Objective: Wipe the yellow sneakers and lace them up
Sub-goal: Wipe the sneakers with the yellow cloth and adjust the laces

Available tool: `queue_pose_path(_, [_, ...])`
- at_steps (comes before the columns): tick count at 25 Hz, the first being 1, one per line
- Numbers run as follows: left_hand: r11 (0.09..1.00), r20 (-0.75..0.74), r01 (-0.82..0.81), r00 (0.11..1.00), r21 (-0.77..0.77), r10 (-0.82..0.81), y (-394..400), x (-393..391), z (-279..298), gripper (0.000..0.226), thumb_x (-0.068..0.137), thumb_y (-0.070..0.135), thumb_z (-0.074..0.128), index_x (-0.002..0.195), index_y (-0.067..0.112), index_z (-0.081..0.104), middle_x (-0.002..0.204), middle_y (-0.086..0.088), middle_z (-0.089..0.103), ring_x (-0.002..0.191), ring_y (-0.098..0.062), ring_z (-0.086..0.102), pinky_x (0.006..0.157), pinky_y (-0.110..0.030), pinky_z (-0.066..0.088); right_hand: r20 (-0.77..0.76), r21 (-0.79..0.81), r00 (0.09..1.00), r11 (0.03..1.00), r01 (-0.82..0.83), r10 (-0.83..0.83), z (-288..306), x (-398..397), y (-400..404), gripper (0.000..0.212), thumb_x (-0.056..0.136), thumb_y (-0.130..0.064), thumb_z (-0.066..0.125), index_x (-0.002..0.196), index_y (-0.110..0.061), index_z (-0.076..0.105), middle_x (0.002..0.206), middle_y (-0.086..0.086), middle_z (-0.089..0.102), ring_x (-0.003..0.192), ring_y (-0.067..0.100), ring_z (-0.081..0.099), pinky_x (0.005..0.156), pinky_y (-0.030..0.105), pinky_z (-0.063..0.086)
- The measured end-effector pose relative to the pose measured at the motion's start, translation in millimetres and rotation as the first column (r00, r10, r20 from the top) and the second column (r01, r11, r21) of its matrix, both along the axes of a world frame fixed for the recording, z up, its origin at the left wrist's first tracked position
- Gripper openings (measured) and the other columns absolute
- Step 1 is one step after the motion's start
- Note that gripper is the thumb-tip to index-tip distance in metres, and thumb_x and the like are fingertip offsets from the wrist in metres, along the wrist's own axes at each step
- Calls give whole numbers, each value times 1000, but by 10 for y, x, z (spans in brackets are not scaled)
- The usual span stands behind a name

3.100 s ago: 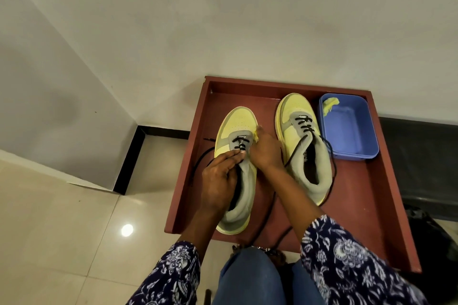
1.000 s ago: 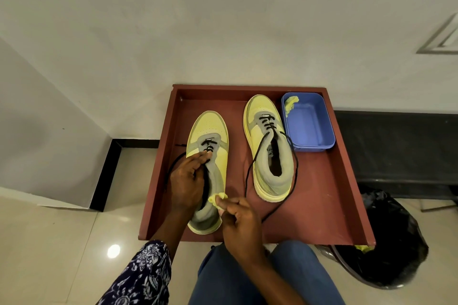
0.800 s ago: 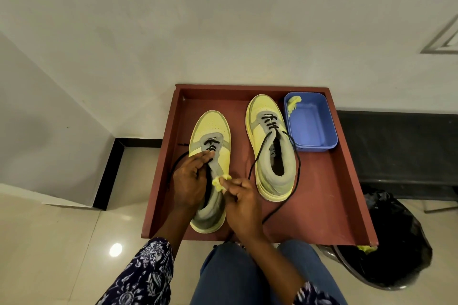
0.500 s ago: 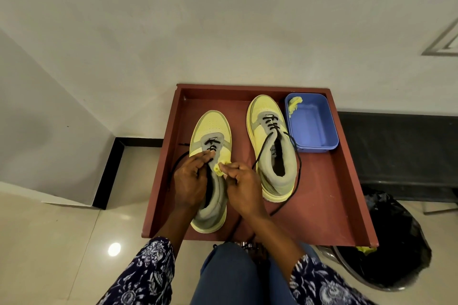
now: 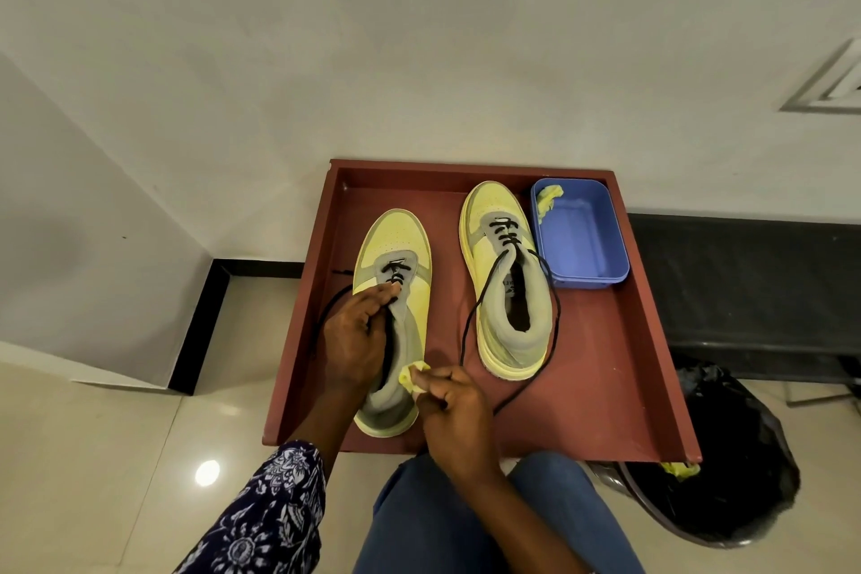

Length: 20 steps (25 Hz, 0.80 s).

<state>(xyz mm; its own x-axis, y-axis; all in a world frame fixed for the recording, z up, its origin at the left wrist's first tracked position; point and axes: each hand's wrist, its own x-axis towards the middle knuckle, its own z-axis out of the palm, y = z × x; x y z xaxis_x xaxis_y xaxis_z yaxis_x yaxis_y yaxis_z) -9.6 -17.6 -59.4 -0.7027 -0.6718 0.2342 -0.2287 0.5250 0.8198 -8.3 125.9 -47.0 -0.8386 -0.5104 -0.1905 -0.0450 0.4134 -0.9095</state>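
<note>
Left hand (image 5: 352,337) stretched forward, palm down, fingers curled in a loose grip, patterned sleeve (image 5: 270,522) at the forearm. Right hand (image 5: 454,410) nearer the body, thumb and fingertips pinched together, bare wrist bent.

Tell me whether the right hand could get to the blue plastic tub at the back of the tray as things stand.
Probably yes: open tray floor runs from the right hand to the blue plastic tub, beside the right-side yellow sneaker, but it already pinches a small yellow cloth.

surface: red tray (image 5: 619,387) (raised rim) | on it: two yellow sneakers (image 5: 505,275), blue tub (image 5: 584,242)
</note>
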Motion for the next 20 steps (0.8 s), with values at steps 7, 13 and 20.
queue_pose_path(7, [1000,-2,-5,1000,13,5,3,-7,18,32,83,-14,52,104,3,69,107,-9,68,100,-9,59,91,0,37,112,4,974,980,198,-197,-101,-279,-245,31,89,-1,54,118,-8,63,113,0,64,104,10,57,88,7,40])
queue_pose_path(13, [1000,-25,16,1000,-4,-16,-18,5,-16,33,83,-14,52,105,4,69,107,-8,68,102,-7,60,92,-3,39,479,16,783,896,444,-396,-207,-578,-511,17,89,-6,54,101,-7,66,90,4,66,78,15,57,70,25,48])
queue_pose_path(20, [1000,-46,23,999,-6,-24,-19,1,-48,32,82,-4,48,104,5,69,106,-5,68,103,2,54,92,-4,40,425,107,761,862,495,-490,-104,-1106,-870,22,86,0,47,97,-8,64,94,8,65,71,16,54,58,25,44])
